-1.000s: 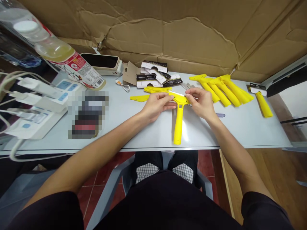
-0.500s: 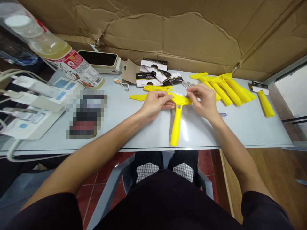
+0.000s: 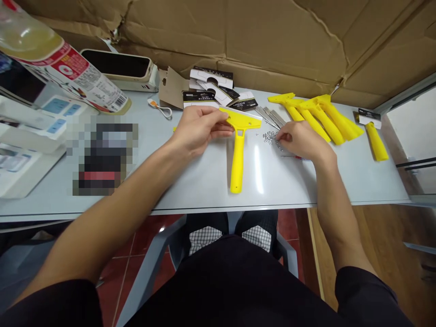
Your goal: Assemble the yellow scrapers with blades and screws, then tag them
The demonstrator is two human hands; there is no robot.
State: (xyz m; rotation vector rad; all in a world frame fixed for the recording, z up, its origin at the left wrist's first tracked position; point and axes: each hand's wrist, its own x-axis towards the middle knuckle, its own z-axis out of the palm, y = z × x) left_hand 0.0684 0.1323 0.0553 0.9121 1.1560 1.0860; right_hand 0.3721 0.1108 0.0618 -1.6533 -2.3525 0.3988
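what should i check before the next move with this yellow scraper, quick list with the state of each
1. Left hand gripping the yellow scraper: ok, fingers pinch the left end of its head.
2. Metal strip along the head's top edge: ok, it shows there.
3. Strip fully seated: cannot tell, too thin to judge.
4. Right hand at the small metal bits: ok, fingertips are at the heap.
5. A bit already picked up: cannot tell, the fingers hide it.
6. Both hands on the scraper: not ok, only the left is.
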